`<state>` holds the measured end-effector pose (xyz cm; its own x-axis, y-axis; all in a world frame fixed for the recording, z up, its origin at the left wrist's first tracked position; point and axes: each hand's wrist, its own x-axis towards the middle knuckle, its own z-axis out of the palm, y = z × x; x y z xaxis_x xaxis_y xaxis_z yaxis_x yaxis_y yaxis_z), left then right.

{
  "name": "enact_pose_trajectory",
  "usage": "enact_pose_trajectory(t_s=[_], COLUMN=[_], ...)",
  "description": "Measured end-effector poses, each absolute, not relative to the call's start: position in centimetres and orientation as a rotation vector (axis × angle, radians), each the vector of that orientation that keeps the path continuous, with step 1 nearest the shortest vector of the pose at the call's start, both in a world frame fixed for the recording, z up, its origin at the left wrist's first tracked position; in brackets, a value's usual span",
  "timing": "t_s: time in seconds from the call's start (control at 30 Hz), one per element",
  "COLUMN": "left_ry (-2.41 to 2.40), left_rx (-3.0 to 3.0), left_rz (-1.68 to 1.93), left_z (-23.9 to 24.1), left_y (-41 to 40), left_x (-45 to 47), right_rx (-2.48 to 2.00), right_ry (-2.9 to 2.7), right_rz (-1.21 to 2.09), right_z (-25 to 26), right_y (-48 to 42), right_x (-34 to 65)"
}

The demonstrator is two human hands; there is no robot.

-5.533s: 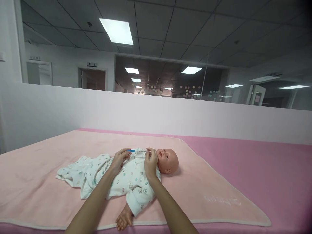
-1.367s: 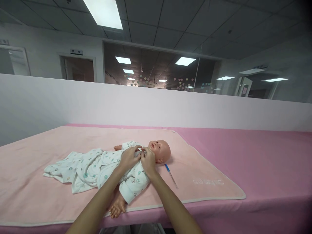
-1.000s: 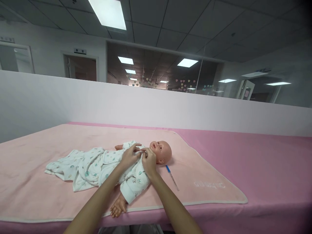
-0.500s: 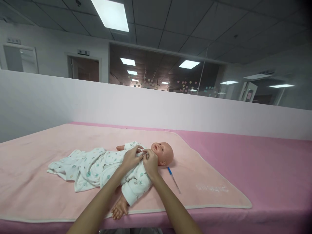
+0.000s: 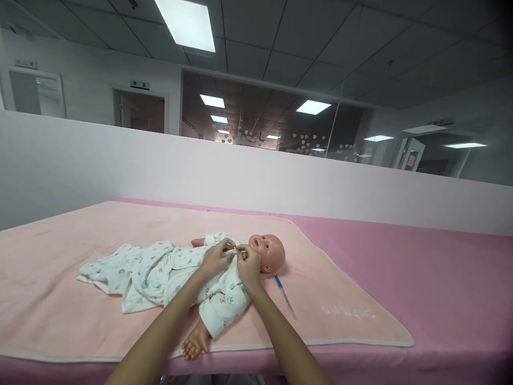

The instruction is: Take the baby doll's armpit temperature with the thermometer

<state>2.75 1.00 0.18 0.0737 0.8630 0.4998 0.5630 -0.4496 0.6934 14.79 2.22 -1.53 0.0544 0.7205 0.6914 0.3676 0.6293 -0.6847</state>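
Observation:
A baby doll (image 5: pixel 271 252) lies on its back on a pale pink blanket (image 5: pixel 344 299), head to the right. It wears a white patterned romper (image 5: pixel 168 270). My left hand (image 5: pixel 215 259) and my right hand (image 5: pixel 249 265) meet at the romper's collar just below the doll's chin, each pinching the fabric there. A thin thermometer with a blue end (image 5: pixel 285 297) lies on the blanket just right of my right forearm. The doll's bare near hand (image 5: pixel 195 345) sticks out of the sleeve near the blanket's front edge.
The blanket covers a pink padded table (image 5: pixel 441 278) that runs off to the right. A low white partition wall (image 5: pixel 280 187) stands behind the table, with glass and an office beyond it.
5.5 s ago both hands held the thermometer over the doll's chest; it now lies on the blanket. Over the last second the hands have stayed pinched at the collar with only small finger shifts.

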Motion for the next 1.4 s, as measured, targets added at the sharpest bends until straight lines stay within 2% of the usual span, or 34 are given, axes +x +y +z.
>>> enact_pose_trajectory(t_s=[0.3, 0.77, 1.1, 1.27, 1.4], left_ry=[1.434, 1.699, 1.142, 1.258, 1.307], left_rx=[2.109, 2.163, 1.889, 1.958, 2.012], left_rz=[1.346, 1.358, 1.120, 1.149, 1.178], left_z=[0.1, 0.3, 1.5, 1.4, 1.4], left_y=[0.8, 0.2, -0.7, -2.1, -2.4], left_x=[2.8, 3.5, -1.9, -3.7, -3.5], right_rx=[-0.973, -1.155, -1.172, -1.073, -0.978], right_ry=[-1.587, -1.781, -1.868, -1.999, -2.180], right_rz=[0.262, -0.108, -0.213, -0.320, -0.253], right_z=[-1.4, -1.9, -1.2, -0.1, 0.3], right_y=[2.2, 2.1, 0.9, 0.1, 0.1], right_x=[14.8, 14.9, 15.0, 14.1, 12.6])
